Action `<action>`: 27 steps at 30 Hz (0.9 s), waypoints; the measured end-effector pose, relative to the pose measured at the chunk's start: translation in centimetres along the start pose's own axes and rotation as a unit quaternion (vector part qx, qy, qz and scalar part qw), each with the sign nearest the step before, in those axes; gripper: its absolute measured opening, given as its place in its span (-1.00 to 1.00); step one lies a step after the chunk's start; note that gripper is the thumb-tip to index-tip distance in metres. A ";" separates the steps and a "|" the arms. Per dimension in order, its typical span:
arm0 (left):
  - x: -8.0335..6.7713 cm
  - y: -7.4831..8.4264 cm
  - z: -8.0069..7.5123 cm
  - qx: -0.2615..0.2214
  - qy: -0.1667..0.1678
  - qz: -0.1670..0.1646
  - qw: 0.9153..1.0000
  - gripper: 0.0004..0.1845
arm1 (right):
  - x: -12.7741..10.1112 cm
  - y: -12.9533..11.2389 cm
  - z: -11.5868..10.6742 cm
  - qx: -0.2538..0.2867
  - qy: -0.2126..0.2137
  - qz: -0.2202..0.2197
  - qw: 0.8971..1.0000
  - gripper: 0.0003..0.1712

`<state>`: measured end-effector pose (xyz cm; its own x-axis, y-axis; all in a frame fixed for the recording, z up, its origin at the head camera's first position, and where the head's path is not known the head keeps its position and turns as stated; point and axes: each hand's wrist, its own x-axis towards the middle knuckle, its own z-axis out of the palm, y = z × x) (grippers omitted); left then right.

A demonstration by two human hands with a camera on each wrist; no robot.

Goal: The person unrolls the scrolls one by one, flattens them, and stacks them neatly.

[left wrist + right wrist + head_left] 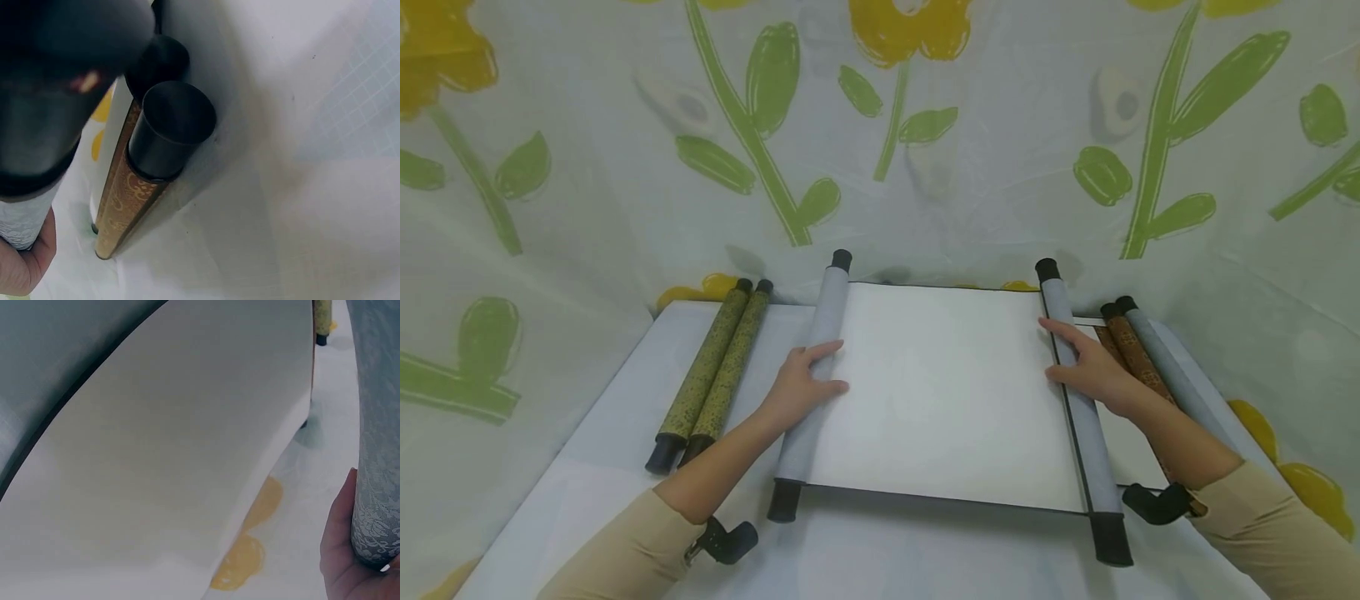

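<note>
Scroll (940, 392): between my hands, over the worktop (602, 450).
Left hand (805, 382): my fingers grasp its left roller (795, 450).
Right hand (1096, 368): fingers round its right roller (1090, 450), seemingly to keep the scroll taut.

On the left part of the white table (602, 442), there lie two green patterned rolls (705, 367), side by side. On the right part lie one brown patterned roll (1137, 352) and one grey roll (1168, 367).

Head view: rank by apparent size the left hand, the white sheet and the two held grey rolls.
1. White sheet
2. Left held roll and right held roll: too alike to rank
3. Left hand
</note>
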<state>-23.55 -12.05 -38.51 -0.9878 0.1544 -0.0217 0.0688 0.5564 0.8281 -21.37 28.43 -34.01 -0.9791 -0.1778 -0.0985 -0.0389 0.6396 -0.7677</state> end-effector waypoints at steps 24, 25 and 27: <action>-0.1 0.3 -0.8 0.007 0.004 0.008 1.000 -0.41 | -0.1 0.3 -0.5 0.015 -0.023 -0.016 0.999 -0.19; -0.1 0.3 -0.9 0.010 0.004 0.007 1.000 -0.41 | -0.1 0.3 -0.6 0.015 -0.021 -0.015 1.000 -0.19; -0.1 0.2 -0.9 0.012 0.002 0.005 1.000 -0.42 | -0.2 0.3 -0.6 0.012 -0.015 -0.013 1.000 -0.18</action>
<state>-23.54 -12.69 -37.79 -0.9875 0.1573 -0.0108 0.0826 0.5747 0.8142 -21.33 29.12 -33.81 -0.9714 -0.2168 -0.0967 -0.0596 0.6170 -0.7847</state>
